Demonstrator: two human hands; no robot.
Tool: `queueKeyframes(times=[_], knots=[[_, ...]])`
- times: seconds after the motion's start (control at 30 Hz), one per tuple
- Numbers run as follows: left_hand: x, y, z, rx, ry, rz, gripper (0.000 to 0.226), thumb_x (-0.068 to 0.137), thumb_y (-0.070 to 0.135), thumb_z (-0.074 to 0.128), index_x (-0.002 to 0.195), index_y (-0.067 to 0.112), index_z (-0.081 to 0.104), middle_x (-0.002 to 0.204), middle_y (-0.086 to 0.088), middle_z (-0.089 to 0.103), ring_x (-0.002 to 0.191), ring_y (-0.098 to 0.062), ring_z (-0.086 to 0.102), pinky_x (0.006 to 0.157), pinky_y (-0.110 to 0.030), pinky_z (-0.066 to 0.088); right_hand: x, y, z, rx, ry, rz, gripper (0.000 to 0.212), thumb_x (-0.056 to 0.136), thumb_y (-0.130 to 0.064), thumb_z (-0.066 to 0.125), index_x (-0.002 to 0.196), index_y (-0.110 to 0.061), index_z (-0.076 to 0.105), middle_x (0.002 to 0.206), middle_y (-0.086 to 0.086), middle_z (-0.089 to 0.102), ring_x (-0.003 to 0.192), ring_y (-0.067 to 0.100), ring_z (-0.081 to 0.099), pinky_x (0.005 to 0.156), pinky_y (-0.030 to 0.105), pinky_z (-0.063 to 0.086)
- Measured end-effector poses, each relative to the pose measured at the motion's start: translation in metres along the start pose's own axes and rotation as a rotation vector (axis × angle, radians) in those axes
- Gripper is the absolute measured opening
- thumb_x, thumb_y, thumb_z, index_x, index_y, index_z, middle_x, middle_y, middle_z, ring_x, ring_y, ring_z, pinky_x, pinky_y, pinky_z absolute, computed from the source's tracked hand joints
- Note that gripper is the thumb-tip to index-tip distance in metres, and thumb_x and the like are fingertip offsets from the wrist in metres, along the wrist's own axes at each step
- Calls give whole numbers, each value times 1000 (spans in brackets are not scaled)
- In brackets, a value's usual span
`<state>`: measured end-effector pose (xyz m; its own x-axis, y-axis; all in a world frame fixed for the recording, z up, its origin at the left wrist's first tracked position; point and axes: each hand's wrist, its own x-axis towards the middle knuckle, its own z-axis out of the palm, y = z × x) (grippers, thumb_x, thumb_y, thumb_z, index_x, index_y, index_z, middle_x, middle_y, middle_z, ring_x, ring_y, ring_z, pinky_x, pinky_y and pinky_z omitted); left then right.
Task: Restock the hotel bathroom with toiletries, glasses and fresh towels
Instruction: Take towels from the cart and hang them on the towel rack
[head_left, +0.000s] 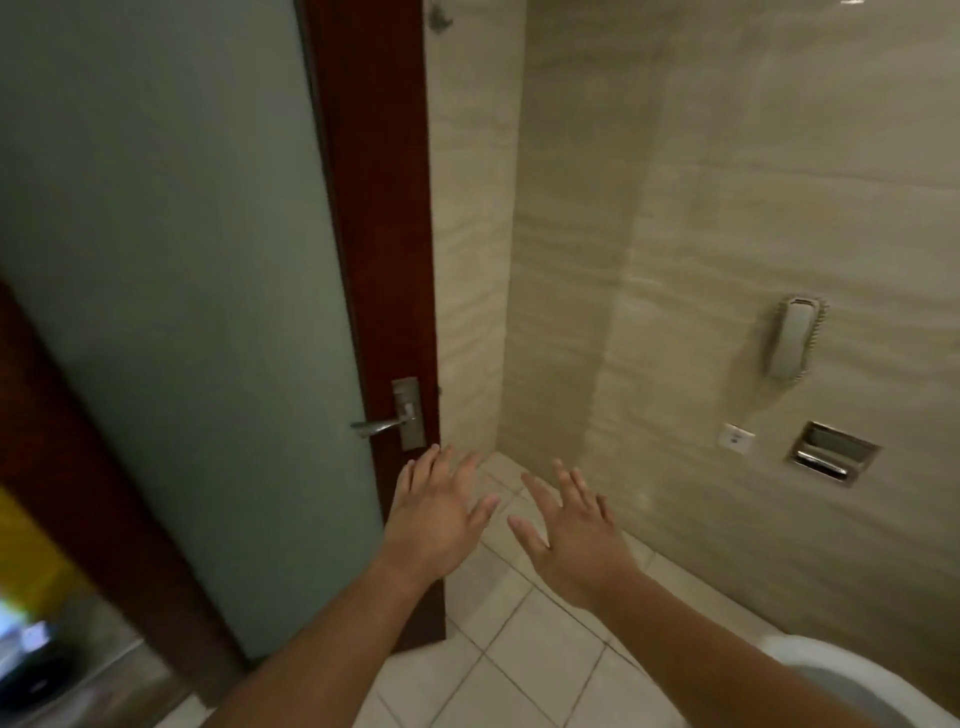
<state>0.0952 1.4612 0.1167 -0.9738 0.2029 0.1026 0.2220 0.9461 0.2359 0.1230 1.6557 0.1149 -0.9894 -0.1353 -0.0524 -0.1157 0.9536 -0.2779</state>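
- The left hand is held out palm down, its fingers straight and fanned apart, holding nothing.
- The right hand is just beside it, apart from it, also flat with its fingers spread and holding nothing.
- Under both sets of fingertips lies a floor of pale square tiles with thin dark joints.
- Just above the left fingertips is a steel lock plate, with a lever handle pointing away to the left.
- That hardware sits on a dark red-brown wooden door. Whether the left fingertips touch the door's edge cannot be told.
- Further left of the left hand, the door holds a tall frosted green-grey glass panel.
- Ahead of both hands, beige stone-look wall tiles meet in a corner.
- Well to the right of the right fingers, a small white wall plate sits beside a recessed steel paper holder. What the holder contains cannot be told.
- Above those two, a grey wall telephone hangs upright.
- Below the right forearm, at the bottom right, curves the white rim of a toilet bowl.
- Far left of the left arm, past the door, is a blurred yellow shape.
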Motion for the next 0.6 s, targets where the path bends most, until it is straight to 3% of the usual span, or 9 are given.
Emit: queueKeyframes(times=[0.1, 0.2, 0.37, 0.6], knots=[[-28, -76, -18, 3, 37, -103, 69, 104, 66, 22, 163, 31, 21, 171, -3, 22, 158, -25, 12, 128, -46, 13, 22, -72, 19, -31, -10, -95, 72, 101, -72, 15, 164, -41, 1, 175, 1, -8, 160, 22, -11, 129, 50, 2], [-59, -141, -35, 41, 57, -207, 83, 94, 74, 5, 162, 30, 24, 167, -3, 28, 155, -24, 20, 125, -44, 17, 40, -139, 38, -52, -19, -188, 72, 101, -72, 13, 164, -41, 1, 175, 3, -5, 161, 23, -8, 129, 50, 5], [-103, -227, -58, 81, 87, -366, 96, 83, 72, -7, 161, 28, 26, 167, -6, 27, 156, -27, 18, 125, -45, 15, 58, -243, 68, -52, -73, -341, 71, 103, -69, 18, 165, -38, 4, 175, 5, -5, 161, 24, -8, 129, 50, 5], [-153, -319, -83, 114, 153, -590, 93, 86, 71, -8, 163, 29, 23, 172, -4, 20, 160, -26, 10, 127, -46, 9, 88, -367, 104, -47, -83, -558, 71, 103, -69, 24, 165, -38, 11, 175, 7, 3, 161, 26, 3, 127, 48, 12]])
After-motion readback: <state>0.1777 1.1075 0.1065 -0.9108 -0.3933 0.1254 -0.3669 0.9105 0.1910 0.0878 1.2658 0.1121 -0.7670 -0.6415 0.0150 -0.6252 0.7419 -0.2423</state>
